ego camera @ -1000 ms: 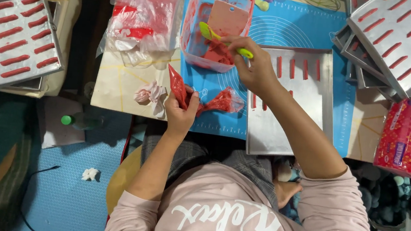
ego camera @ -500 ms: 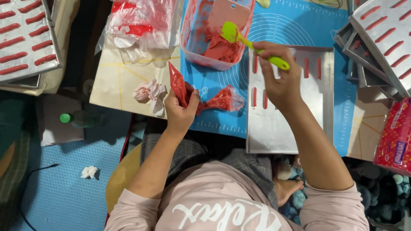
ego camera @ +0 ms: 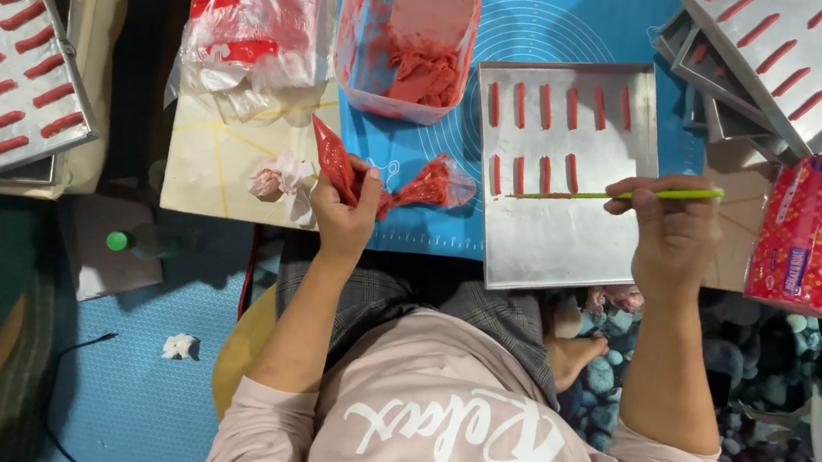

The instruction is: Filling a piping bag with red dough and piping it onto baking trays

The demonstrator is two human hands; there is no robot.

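While the steel tray is lying under the right hand, that grip is pinching a green spatula level over the red strips, and the left hand is squeezing a red piping bag shut, keeping paste in.

Matt metal tray, glossy plastic piping bag, smooth blue silicone mat.

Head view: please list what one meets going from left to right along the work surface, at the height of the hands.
Metal tray of red strips → pink crumpled tissue → left hand gripping red piping bag → steel baking tray → right hand holding green spatula → red packet.
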